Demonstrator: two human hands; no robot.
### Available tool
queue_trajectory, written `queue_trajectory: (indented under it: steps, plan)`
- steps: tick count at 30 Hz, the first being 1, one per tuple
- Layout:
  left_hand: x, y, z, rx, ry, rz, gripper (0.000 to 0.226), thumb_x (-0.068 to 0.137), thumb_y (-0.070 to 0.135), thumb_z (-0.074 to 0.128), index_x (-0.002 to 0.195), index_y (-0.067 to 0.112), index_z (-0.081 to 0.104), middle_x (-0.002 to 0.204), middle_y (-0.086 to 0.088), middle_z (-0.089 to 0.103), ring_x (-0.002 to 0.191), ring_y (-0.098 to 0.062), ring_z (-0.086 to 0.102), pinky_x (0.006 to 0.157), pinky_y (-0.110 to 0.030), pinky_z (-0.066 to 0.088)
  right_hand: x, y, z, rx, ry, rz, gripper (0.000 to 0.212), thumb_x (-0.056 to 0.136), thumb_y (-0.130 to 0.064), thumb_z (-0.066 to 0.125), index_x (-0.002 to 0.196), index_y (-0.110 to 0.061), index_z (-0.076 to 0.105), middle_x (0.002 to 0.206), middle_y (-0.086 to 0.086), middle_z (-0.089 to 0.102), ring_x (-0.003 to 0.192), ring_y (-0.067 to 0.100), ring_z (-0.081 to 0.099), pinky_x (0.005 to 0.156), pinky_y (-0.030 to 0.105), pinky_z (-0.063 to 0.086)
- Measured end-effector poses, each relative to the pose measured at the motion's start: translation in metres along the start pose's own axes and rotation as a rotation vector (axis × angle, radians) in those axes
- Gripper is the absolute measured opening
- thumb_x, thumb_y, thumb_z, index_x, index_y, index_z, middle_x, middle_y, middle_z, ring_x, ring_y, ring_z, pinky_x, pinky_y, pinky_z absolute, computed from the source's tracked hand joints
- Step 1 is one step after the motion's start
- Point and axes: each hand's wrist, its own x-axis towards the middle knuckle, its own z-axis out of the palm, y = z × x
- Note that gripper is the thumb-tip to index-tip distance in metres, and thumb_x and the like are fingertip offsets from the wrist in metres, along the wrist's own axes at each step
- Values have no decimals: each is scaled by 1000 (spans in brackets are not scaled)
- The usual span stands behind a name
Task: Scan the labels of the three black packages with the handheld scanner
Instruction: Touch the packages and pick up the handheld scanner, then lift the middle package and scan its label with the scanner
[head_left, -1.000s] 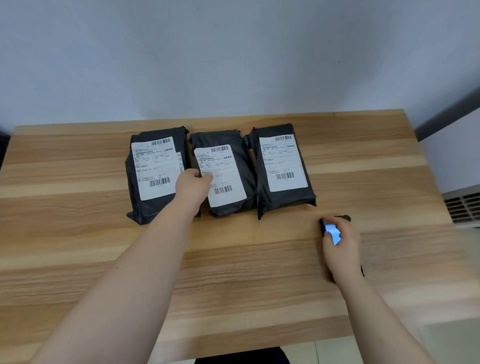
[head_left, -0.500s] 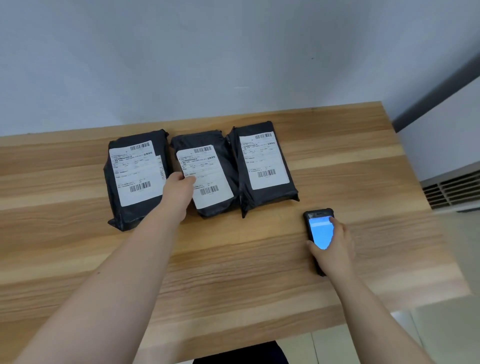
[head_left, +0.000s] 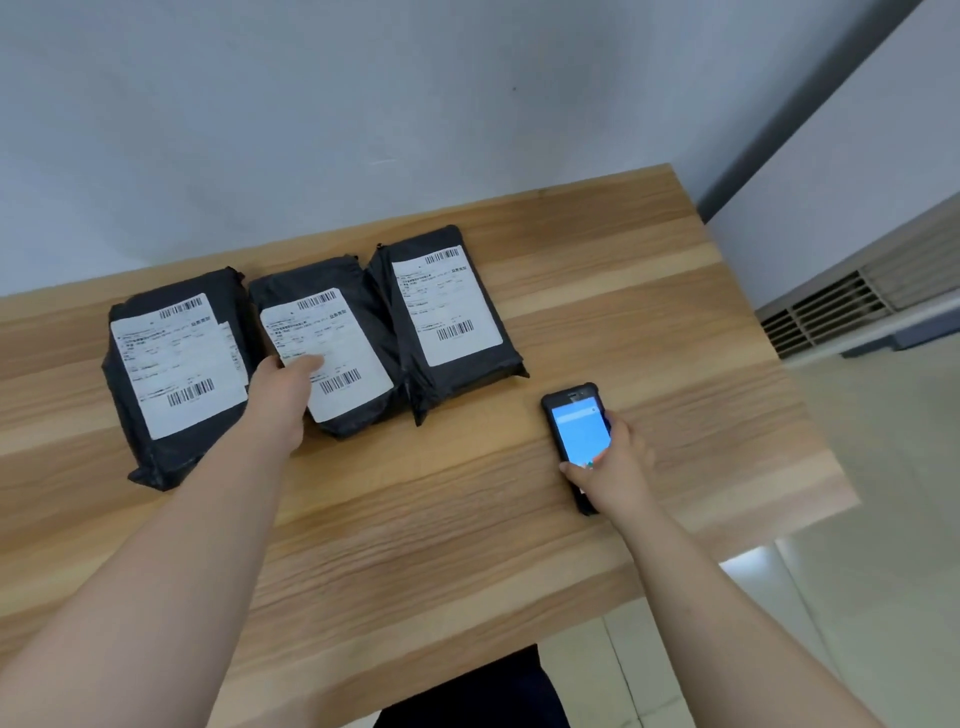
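Three black packages with white barcode labels lie side by side on the wooden table (head_left: 597, 291): the left package (head_left: 171, 364), the middle package (head_left: 337, 358) and the right package (head_left: 447, 312). My left hand (head_left: 283, 389) rests on the left part of the middle package's label, fingers lying flat on it. My right hand (head_left: 608, 467) grips the black handheld scanner (head_left: 576, 436), whose blue screen is lit and faces up. The scanner is to the right of the packages, just above the table.
A grey wall runs behind the table. The table's right edge drops off to a tiled floor (head_left: 883, 519). A vent grille (head_left: 831, 312) sits low on the wall at the right. Bare wood lies in front of the packages.
My right hand has closed around the scanner and tilted its lit screen into view. My head has turned, shifting the whole scene left. My left hand stays on the middle package.
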Motion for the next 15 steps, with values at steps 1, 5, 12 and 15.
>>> queue_trajectory:
  steps: [1,5,12,15]
  plan:
    - [1,-1,0,-8,-2,-5,43,97,9,58,140,13,53,138,-7,63,114,-25,65,95,-41,54,0,2,0,-18,4,2,96,64,-40,81,143,-19,30,135,11,43,127,32,37,105,43,33]
    - [1,-2,3,-27,0,-28,47,97,10,60,143,14,52,137,-7,64,104,-22,66,88,-38,55,-2,3,1,-94,56,71,100,59,-50,81,139,-15,32,136,12,39,129,34,33,109,42,28]
    - [2,2,8,-32,4,-47,45,95,12,64,138,17,54,122,-2,67,92,-19,68,91,-41,56,-4,0,7,-109,75,159,95,58,-51,82,131,-13,34,133,13,41,127,33,36,105,42,31]
    - [2,2,10,-19,12,-42,42,94,13,64,135,17,55,119,-2,67,98,-22,68,95,-43,55,-3,2,9,-83,87,150,98,58,-50,82,134,-12,33,133,14,41,127,33,36,105,41,32]
